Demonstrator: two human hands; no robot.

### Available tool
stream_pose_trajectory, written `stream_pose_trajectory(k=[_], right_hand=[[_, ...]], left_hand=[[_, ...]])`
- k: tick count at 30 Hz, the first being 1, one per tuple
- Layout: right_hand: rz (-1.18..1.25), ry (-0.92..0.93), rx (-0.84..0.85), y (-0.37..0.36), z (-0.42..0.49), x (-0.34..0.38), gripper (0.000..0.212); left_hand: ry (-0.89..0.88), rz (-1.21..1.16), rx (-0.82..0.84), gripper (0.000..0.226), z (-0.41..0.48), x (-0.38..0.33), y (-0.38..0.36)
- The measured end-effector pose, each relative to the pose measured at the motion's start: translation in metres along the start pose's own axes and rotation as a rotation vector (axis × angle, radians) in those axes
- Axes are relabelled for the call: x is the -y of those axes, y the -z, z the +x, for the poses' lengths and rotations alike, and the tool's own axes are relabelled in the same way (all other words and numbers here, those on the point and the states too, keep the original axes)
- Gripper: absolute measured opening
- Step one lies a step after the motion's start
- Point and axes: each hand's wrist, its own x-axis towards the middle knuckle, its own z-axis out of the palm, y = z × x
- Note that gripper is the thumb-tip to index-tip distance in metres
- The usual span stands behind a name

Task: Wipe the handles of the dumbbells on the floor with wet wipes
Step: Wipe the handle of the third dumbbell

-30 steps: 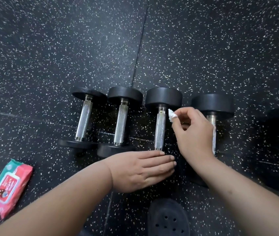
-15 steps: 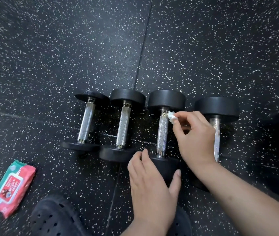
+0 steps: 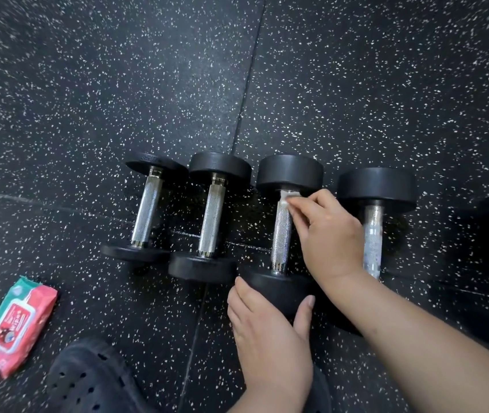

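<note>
Head view: our right hand (image 3: 332, 234) is pinching a small white wet wipe (image 3: 289, 198) against the top of the knurled steel handle (image 3: 280, 234) of the third black rubber dumbbell (image 3: 289, 171). Our left hand (image 3: 270, 332) is gripping its near end. Our right forearm is covering part of the fourth dumbbell (image 3: 375, 183). A red-and-green wipes pack (image 3: 16, 320) is lying, flap shut, on the speckled black floor (image 3: 118, 84) near our black perforated clog (image 3: 88, 380).

Four dumbbells are counted on the floor (image 3: 386, 84): leftmost dumbbell (image 3: 147, 211), second dumbbell (image 3: 212, 217), third dumbbell (image 3: 281, 231), rightmost dumbbell (image 3: 373, 234). One wet wipe (image 3: 289, 199), one pack of wipes (image 3: 16, 321) and one perforated shoe (image 3: 88, 380) are seen. Two hands are counted: left hand (image 3: 270, 332), right hand (image 3: 332, 234).
</note>
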Motion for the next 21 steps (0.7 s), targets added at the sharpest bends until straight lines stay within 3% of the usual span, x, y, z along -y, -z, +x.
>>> stream_pose_trajectory(k=[3,6,13,17,21], right_hand=[[-0.011,0.066,0.056,-0.002,-0.006,0.002,0.011],[-0.038,0.084,0.082,-0.006,-0.006,0.003,0.013],[0.105,-0.243,0.022,0.0,-0.003,0.015,0.016],[-0.039,-0.112,0.072,-0.005,-0.009,0.02,0.021],[-0.263,0.022,0.183,-0.003,-0.014,0.018,0.041]], left_hand=[[0.106,-0.036,0.085,0.121,0.008,-0.004,0.011],[0.209,-0.061,0.183,0.102,0.019,-0.01,0.019],[0.279,-0.025,0.28,0.099,0.025,-0.019,0.03],[0.278,-0.015,0.297,0.095,0.023,-0.022,0.032],[0.281,0.013,0.303,0.087,0.021,-0.025,0.034]])
